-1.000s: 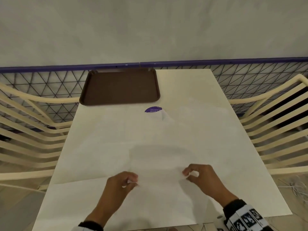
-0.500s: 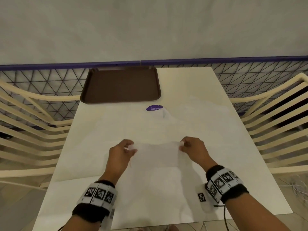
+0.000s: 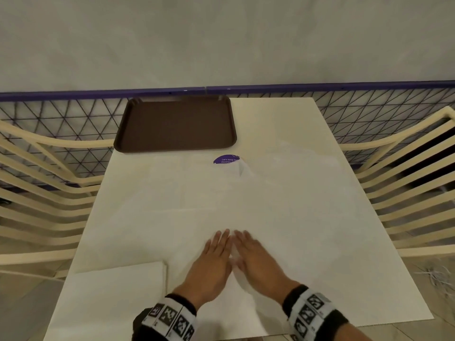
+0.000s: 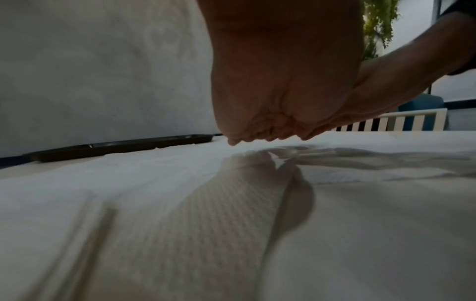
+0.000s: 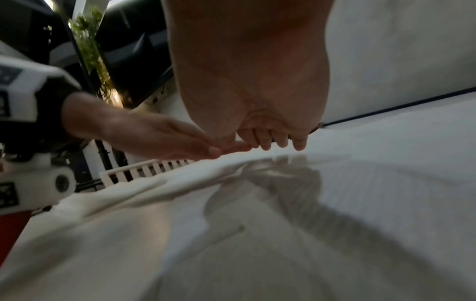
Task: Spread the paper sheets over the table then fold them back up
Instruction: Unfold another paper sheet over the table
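Paper sheets (image 3: 283,205) lie flat over most of the tabletop (image 3: 275,119), and the topmost one is directly under both hands, near the edge where the person stands. From the head view, the left hand (image 3: 211,264) and the right hand (image 3: 258,262) rest palm down side by side, their fingers straight and held close, the inner fingertips almost touching at the middle line of the sheet. So the paper runs away from the fingers on both sides, to the left and to the right, and I judge the next stroke should go outward from this middle, each hand to its own side. A folded stack (image 3: 118,291) sits just beside the left wrist, and the brown tray (image 3: 176,124) is well apart at the far end.

From the left wrist view, the left hand's fingers (image 4: 247,137) point forward and down, the tips at the paper (image 4: 180,213); whether they really press it is not sure, the picture is blurred.

From the right wrist view, the right hand's fingers (image 5: 283,142) are slightly parted, and the left hand (image 5: 165,138) comes in flat beside them. A raised wrinkle (image 5: 144,193) runs on the left-hand side.
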Tool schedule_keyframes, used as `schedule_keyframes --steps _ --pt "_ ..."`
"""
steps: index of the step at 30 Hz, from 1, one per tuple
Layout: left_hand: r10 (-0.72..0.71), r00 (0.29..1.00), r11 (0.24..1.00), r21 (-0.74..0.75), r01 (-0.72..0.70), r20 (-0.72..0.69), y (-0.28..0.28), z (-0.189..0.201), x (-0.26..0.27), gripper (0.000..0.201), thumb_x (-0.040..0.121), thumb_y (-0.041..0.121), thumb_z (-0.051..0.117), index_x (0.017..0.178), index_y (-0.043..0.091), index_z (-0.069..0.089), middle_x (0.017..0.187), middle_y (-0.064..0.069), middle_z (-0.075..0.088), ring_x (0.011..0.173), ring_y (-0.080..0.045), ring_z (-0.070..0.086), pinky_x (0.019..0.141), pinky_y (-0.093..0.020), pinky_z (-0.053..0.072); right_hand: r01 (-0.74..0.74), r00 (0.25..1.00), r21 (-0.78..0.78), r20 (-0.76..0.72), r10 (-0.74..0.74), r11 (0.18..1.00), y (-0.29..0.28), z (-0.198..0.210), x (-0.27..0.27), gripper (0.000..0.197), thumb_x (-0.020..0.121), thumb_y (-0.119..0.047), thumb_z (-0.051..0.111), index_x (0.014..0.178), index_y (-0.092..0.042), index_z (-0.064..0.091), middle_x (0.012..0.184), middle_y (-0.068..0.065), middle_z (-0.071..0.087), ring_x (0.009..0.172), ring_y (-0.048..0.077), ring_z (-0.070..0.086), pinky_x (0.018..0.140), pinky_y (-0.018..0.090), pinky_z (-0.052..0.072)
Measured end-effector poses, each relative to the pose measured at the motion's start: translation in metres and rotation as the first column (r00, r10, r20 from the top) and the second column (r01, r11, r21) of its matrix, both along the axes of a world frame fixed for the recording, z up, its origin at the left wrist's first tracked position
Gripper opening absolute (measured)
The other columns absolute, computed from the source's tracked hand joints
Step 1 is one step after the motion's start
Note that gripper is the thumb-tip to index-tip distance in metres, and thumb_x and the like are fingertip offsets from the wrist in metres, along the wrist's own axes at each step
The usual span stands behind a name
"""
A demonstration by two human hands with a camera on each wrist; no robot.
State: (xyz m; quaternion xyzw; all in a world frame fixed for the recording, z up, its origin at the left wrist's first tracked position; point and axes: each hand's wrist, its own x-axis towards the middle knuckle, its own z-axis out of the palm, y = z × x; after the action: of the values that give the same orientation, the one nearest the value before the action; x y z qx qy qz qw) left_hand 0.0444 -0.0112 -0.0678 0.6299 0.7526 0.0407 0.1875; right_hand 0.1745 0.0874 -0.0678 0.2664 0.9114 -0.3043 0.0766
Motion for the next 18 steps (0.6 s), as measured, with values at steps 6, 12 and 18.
schedule_keyframes --steps 6,12,18 --pt "-0.017 0.992 1.000 0.013 0.019 -0.128 -0.007 -0.021 -0.011 0.086 0.073 0.056 -0.032 0.140 0.008 -0.007 0.146 -0.009 -0.021 0.140 -0.029 -0.007 0.110 -0.035 -0.004 -0.114 0.972 0.108 0.219 0.088 0.988 0.008 -0.011 0.010 0.098 0.065 -0.067 -0.023 0.147 -0.017 -0.008 0.143 -0.007 -0.027 0.133 0.015 -0.027 0.114 0.038 -0.012" --pt "0.181 0.979 0.972 -0.136 -0.192 -0.091 -0.025 -0.014 -0.035 0.086 0.093 0.049 -0.013 0.130 -0.002 0.047 0.143 -0.012 0.029 0.126 -0.024 0.048 0.098 -0.031 0.036 -0.012 0.951 0.123 0.307 -0.027 0.992 0.033 -0.003 0.047 0.108 0.044 -0.073 -0.046 0.135 -0.020 -0.025 0.143 -0.009 -0.031 0.133 0.007 -0.026 0.110 0.032 -0.014" --pt "0.524 0.822 0.836 0.049 -0.546 0.224 0.009 0.006 -0.043 0.032 0.093 0.017 0.051 0.120 0.000 0.057 0.118 -0.016 0.057 0.109 -0.032 0.054 0.095 -0.037 0.043 0.023 0.946 0.089 0.320 -0.051 0.996 0.032 0.003 0.042 0.127 0.039 -0.076 -0.045 0.147 -0.017 -0.012 0.142 -0.008 -0.030 0.131 0.005 -0.026 0.110 0.031 -0.013"
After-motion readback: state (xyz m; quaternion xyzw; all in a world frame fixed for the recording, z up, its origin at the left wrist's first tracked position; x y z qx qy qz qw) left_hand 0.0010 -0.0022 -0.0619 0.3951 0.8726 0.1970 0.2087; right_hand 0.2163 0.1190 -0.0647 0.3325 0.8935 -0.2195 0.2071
